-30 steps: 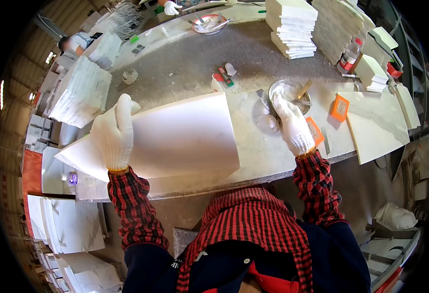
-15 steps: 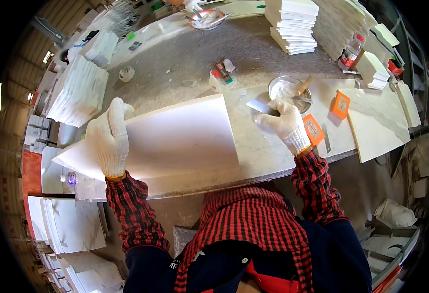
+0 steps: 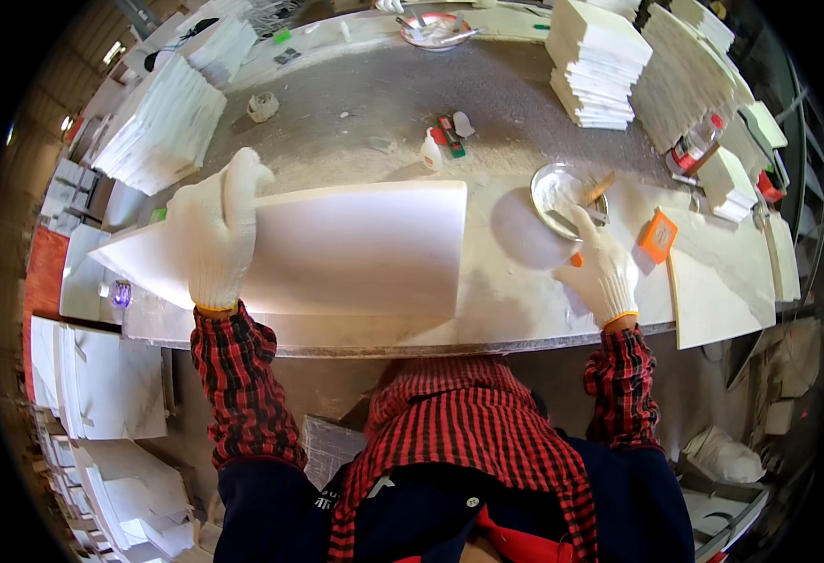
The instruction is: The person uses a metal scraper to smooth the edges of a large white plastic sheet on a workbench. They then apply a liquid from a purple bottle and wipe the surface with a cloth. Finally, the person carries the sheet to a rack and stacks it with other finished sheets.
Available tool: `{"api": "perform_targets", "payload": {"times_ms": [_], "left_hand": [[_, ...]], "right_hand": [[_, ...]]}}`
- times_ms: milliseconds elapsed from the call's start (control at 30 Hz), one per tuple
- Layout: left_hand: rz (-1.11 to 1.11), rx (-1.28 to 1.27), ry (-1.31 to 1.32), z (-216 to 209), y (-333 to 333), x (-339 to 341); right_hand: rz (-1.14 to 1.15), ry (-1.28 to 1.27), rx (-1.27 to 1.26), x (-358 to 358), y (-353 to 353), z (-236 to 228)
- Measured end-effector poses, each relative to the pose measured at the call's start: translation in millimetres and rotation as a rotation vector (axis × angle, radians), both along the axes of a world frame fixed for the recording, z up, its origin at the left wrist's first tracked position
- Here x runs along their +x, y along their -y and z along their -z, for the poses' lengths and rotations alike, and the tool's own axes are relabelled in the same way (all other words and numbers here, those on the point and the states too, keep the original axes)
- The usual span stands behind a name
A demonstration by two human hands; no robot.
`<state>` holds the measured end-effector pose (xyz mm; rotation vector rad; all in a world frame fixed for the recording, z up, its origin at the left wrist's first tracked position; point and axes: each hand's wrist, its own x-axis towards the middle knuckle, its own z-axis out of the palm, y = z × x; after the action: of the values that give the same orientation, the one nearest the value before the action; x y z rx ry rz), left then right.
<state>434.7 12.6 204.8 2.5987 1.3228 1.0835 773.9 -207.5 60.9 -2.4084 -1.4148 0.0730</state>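
My left hand (image 3: 215, 230), in a white knit glove, grips the upper edge of a white stone slab (image 3: 365, 249) near its left end; the slab stands tilted on the bench. My right hand (image 3: 604, 272), gloved alike, hovers over the bench right of the slab, thumb and forefinger apart. A bit of orange box (image 3: 577, 260) shows between them; the hand covers the rest. Beyond the fingertips is a round metal bowl (image 3: 548, 178) of white paste, with a wooden-handled tool (image 3: 602, 189) and a flat metal blade (image 3: 560, 223) at its rim.
A second orange box (image 3: 658, 235) lies right of my hand, beside a veined slab (image 3: 726, 291). Farther back are a small white bottle (image 3: 431, 152), a green-and-red packet (image 3: 451, 136) and a stack of white tiles (image 3: 600, 70). More slabs (image 3: 163, 122) stand at left.
The scraper blade no longer sticks out from my right hand; a blade now shows at the bowl's rim. That hand has opened and moved over the nearer orange box. The view has shifted.
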Motion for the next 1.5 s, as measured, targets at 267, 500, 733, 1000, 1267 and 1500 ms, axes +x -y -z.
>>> {"api": "perform_targets", "payload": {"times_ms": [267,500,733,1000,1267,1500], "left_hand": [[0.002,0.067,0.002,-4,-7,4],[-0.006,0.22,-0.043,4,-19,1],[0.119,0.335,-0.055,6,-32,1],[0.16,0.284,0.011,5,-24,-10],[0.333,0.124,0.404,-7,-46,-69],[-0.4,0.106,0.86,39,-118,-224]], "right_hand": [[-0.036,0.463,-0.251,40,-13,4],[-0.271,-0.245,0.383,-37,-35,-79],[-0.327,-1.308,0.897,-127,-94,-74],[-0.063,-1.243,1.088,-161,-107,-66],[0.021,-0.988,1.123,-159,-103,-61],[0.136,-0.799,1.015,-151,-103,-47]]}}
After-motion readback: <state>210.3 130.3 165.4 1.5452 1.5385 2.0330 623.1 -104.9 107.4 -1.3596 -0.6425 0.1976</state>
